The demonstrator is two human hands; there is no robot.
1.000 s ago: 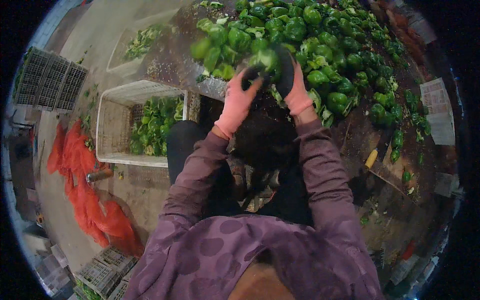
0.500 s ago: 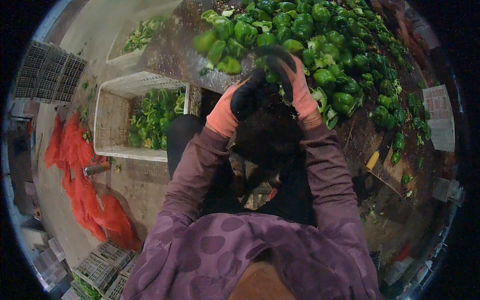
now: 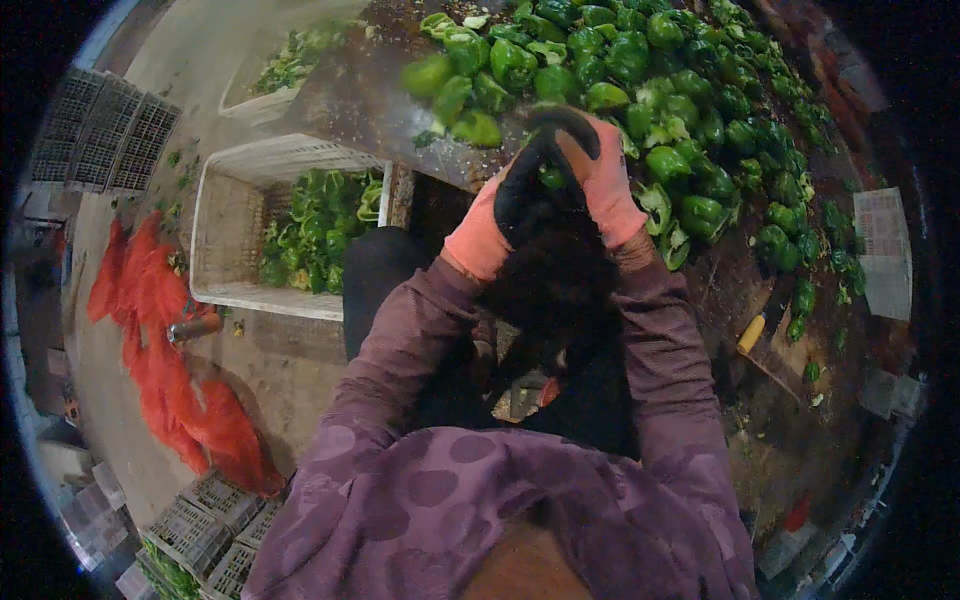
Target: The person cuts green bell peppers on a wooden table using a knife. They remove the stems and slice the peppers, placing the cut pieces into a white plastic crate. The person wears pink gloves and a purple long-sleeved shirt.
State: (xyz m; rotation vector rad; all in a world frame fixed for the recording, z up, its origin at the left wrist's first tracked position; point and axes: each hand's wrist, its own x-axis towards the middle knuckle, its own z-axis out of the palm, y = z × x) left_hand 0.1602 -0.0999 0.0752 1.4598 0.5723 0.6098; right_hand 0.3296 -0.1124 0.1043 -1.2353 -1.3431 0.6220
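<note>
My left hand (image 3: 505, 210), in a pink, black-palmed glove, is raised at the middle, fingers curled inward against my right hand (image 3: 590, 165), similarly gloved and closed. A small bit of green shows between them; what they hold, if anything, is hidden by the dark palms. Just beyond them lies a large pile of green peppers (image 3: 627, 57), some split, on a dark, seed-strewn worktop (image 3: 355, 115). Left of my hands, a white plastic crate (image 3: 265, 308) holds pepper pieces (image 3: 325, 225). A yellow-handled knife (image 3: 752, 332) lies on the worktop to the right.
A pale container (image 3: 262, 111) of scraps sits at top left. Stacked crates (image 3: 105, 130) stand at far left and more crates (image 3: 215, 500) at lower left. Red netting (image 3: 155, 370) and a metal cylinder (image 3: 195, 327) lie on the floor. Pale sheets (image 3: 880, 250) are at the right edge.
A second ago a green pepper was plainly between my hands; now mostly dark gloves show there. My left hand has shifted lower and my hands have drawn closer together at the fingertips.
</note>
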